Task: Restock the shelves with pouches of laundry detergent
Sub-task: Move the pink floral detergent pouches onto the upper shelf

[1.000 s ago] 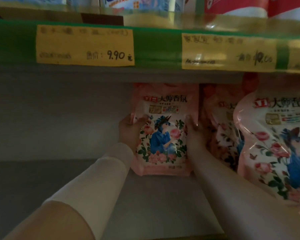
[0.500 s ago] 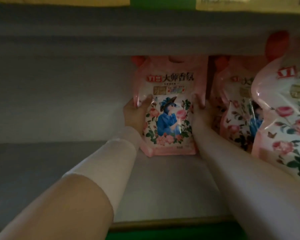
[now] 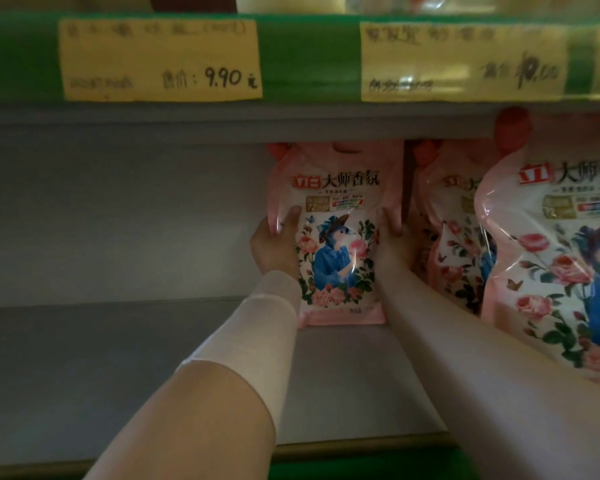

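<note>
Tilted upward since half a second ago, the view again takes in the green rail (image 3: pixel 309 57) across the top of the frame, while the held pouch (image 3: pixel 340 199) has kept its place at the back of the shelf; nearest the camera, a white sleeve (image 3: pixel 253 344) runs up from the lower left and the right forearm (image 3: pixel 471 368) from the lower right; a green front lip (image 3: pixel 361 469) edges the bottom of the frame; on the rail, the left price label (image 3: pixel 160 60), yellow and handwritten, reads 9.90, and the right price label (image 3: pixel 461 60) is too blurred to read. At the right edge a front pouch (image 3: pixel 551 271), pink with roses, stands closest; just behind it, partly hidden, is a second pouch (image 3: pixel 454 258). Beyond the grey shelf floor (image 3: pixel 118 358), at frame centre, the left hand (image 3: pixel 274 244) grips the held pouch's left side, thumb on its front; the right hand (image 3: pixel 390 233) grips its right side, fingers hidden behind it; the pouch stands upright, its base at the shelf floor, just beside the second pouch.
</note>
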Available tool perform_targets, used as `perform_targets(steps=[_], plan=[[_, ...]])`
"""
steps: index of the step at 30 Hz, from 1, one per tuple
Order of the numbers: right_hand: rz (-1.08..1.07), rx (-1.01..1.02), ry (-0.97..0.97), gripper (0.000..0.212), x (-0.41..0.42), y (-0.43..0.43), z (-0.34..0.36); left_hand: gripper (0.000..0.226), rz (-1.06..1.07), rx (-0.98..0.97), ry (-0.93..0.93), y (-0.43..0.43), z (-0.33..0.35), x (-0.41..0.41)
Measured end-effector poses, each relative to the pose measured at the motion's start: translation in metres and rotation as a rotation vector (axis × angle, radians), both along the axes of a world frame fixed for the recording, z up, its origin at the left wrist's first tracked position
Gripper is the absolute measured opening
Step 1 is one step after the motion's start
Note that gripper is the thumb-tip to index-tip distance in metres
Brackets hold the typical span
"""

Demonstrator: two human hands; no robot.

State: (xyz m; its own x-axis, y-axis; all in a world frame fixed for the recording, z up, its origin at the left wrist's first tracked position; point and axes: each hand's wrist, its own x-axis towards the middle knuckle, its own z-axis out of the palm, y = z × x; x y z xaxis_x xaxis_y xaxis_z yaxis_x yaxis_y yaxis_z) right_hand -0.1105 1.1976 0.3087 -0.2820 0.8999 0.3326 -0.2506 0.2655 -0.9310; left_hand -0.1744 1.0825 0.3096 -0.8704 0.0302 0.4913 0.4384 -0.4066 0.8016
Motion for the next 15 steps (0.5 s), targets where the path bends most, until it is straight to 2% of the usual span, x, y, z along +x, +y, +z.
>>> perform_targets(steps=[3,5,8,10,12,14,15], plan=[[0.012,0.017,-0.012,0.046,0.001,0.000,-0.002,0.010,0.024,-0.027,0.009,-0.001,0.000,0.001],[0.002,0.016,-0.035,0.051,-0.002,0.004,-0.004,0.014,0.029,-0.066,0.004,-0.003,-0.002,0.000],[-0.022,-0.063,-0.064,0.076,-0.003,0.007,-0.005,0.025,0.004,-0.124,-0.061,-0.006,-0.004,-0.002],[-0.023,-0.150,-0.123,0.085,-0.006,0.004,-0.007,0.025,0.014,-0.146,-0.116,-0.007,-0.005,0.002],[0.052,-0.222,-0.130,0.078,-0.009,-0.001,-0.010,0.030,0.033,-0.145,-0.168,-0.009,-0.003,0.012],[0.166,-0.223,-0.168,0.053,-0.013,-0.013,-0.013,0.054,0.001,-0.102,-0.262,-0.009,0.002,0.023],[0.144,-0.217,-0.177,0.043,-0.023,-0.014,-0.023,0.065,-0.015,-0.095,-0.324,-0.010,0.002,0.027]])
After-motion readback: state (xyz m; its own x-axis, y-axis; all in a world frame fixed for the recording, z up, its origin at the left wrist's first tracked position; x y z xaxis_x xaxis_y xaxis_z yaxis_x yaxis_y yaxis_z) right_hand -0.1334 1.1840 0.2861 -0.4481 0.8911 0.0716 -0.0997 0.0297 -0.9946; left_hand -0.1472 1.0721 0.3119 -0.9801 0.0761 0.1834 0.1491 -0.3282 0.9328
